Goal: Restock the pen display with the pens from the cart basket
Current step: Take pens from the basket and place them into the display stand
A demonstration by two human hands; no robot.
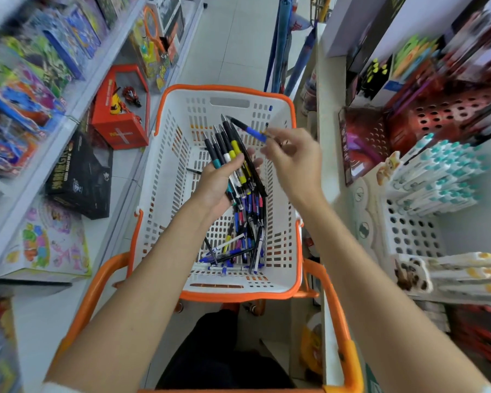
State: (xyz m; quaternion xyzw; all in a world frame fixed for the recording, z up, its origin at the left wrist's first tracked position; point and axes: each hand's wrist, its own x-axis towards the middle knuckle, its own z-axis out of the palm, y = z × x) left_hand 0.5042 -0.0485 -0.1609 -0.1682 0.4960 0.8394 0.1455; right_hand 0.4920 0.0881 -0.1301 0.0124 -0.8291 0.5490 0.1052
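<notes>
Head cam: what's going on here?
A person faces a white cart basket in a shop aisle. Their left hand holds a bunch of pens above it; the right hand pinches one blue-grip pen beside the bunch. More loose pens lie on the basket floor. The pen display on the right has open holes.

The left hand (217, 184) gripped a bundle of pens (228, 146), fanned out with their tips pointing away from the person. Just beside it, the right hand (294, 158) pinched a blue-grip pen (251, 131) whose tip lay close to the bundle's tips. Beneath both hands sat a white basket (284, 171) with an orange rim, with loose pens (244, 242) heaped on its bottom. Right of the right hand stood a white perforated pen display (408, 231) holding teal-capped pens (442, 171).
</notes>
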